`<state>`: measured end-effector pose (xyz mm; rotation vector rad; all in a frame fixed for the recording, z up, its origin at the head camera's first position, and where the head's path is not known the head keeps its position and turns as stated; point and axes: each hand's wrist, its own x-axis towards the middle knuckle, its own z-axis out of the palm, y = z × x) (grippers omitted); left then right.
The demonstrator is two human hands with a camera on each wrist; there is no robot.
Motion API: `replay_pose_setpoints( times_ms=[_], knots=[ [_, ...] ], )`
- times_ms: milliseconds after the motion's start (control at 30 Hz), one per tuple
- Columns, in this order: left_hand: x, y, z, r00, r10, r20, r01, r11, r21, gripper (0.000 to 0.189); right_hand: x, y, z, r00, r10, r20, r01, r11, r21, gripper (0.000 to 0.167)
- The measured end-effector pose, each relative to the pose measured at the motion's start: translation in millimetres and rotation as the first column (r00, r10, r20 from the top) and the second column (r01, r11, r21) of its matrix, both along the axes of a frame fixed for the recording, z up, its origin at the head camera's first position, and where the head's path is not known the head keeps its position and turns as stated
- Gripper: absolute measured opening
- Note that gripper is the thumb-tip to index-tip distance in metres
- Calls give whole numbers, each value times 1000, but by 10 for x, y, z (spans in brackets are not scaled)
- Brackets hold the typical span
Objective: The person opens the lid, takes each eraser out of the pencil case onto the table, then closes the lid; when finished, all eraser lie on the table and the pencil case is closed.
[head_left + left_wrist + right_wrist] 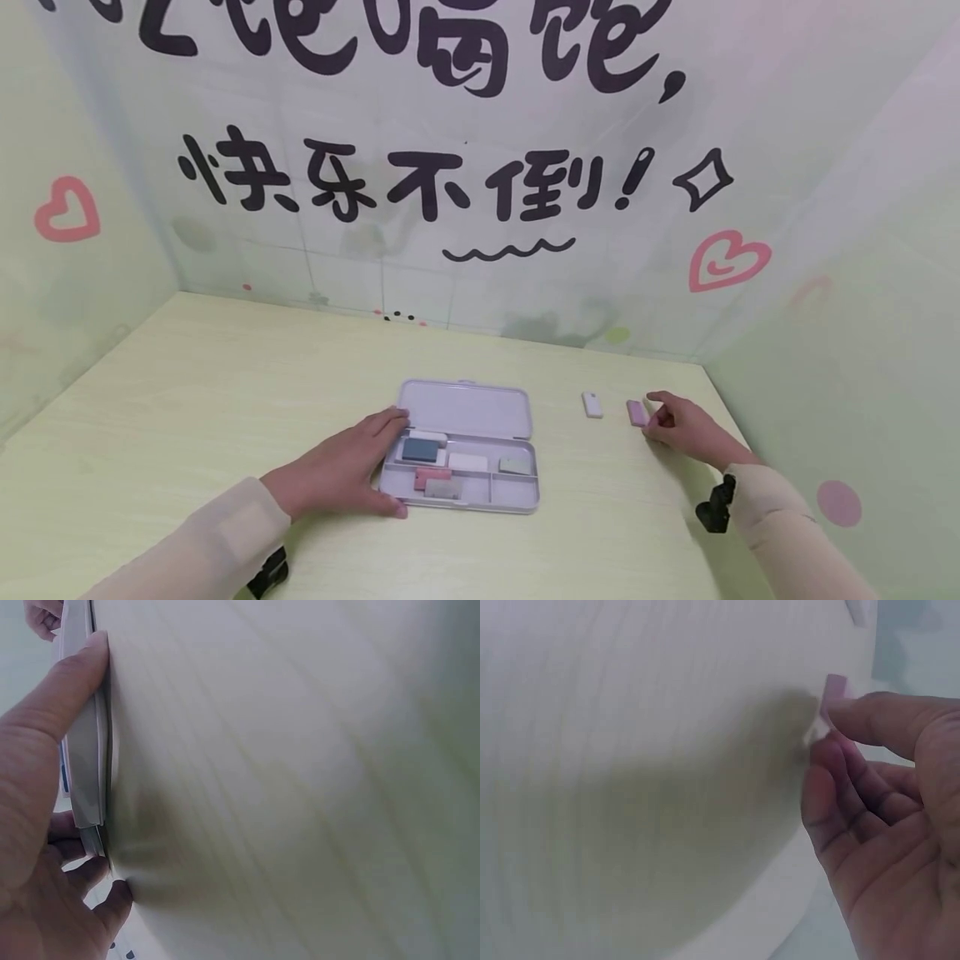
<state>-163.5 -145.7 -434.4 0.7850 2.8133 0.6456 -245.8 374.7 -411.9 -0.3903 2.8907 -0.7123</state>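
Note:
A pale lilac pencil case [465,408] lies on the table with its lid folded back. My left hand [337,467] holds the case's left end, thumb on the front edge and fingers at the back near the hinge. Inside the case are several eraser-like blocks, among them a dark blue one [420,450], a pink one [431,477], a grey one [443,488] and white ones. To the right, my right hand [686,429] is at a pink eraser [636,412], thumb against it in the right wrist view and the fingers apart from it.
A white eraser [592,405] lies on the table between the case and the pink eraser. Printed fabric walls [420,283] stand behind the table and at both sides. The table's right edge [723,392] runs close by my right hand.

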Motion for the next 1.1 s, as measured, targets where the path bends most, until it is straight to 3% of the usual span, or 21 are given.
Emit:
replay_pose_setpoints(
  times_ms=[200,333,467,667,900,1100],
  knots=[
    [12,-15,-11,1000,1,0,-1,1000,6,121,25,-317,135,981,65,-182,-67,998,-6,38],
    [21,-13,-6,1000,2,0,-2,1000,9,121,82,-653,208,952,189,-240,-201,979,-24,30],
    [25,-8,3,1000,0,-3,0,1000,10,121,194,-1031,263,905,333,-264,-351,936,-26,27],
    [23,-5,18,1000,1,-3,-1,1000,13,120,373,-1529,301,847,501,-179,-509,861,-1,31],
    [19,-11,16,1000,5,1,-5,1000,13,120,433,-1912,238,789,608,-92,-599,793,108,30],
    [10,-3,18,1000,6,6,-6,1000,9,120,397,-2080,179,782,623,-11,-619,778,107,34]
  ],
)
